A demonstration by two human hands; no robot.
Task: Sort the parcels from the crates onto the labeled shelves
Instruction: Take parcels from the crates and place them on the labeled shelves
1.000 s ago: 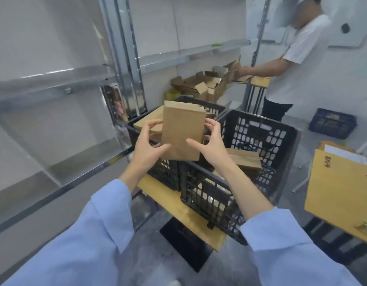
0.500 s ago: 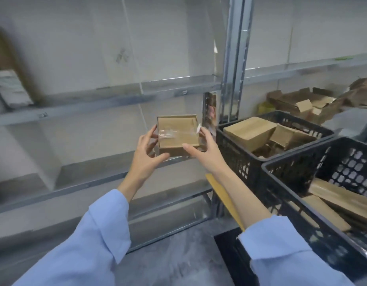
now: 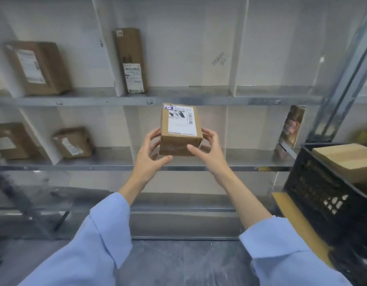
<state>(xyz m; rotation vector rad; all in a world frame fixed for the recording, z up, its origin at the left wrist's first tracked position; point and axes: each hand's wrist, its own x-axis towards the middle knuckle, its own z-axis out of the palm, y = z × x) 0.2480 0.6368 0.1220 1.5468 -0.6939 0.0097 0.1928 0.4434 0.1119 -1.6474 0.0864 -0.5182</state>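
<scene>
The upper shelf (image 3: 199, 100) carries a wide box (image 3: 37, 68) at the left and a tall box (image 3: 130, 60) standing upright. The lower shelf (image 3: 199, 168) carries a left box (image 3: 8, 141) and a small box (image 3: 73, 142), a divider (image 3: 41, 139) between them.

Parcel sorting rm: grey metal divider rack (image 3: 219, 100) behind left hand (image 3: 149, 159), labelled brown cardboard boxes (image 3: 39, 68) up-left of it, black plastic lattice crate (image 3: 314, 182) right of right hand (image 3: 209, 153).
</scene>
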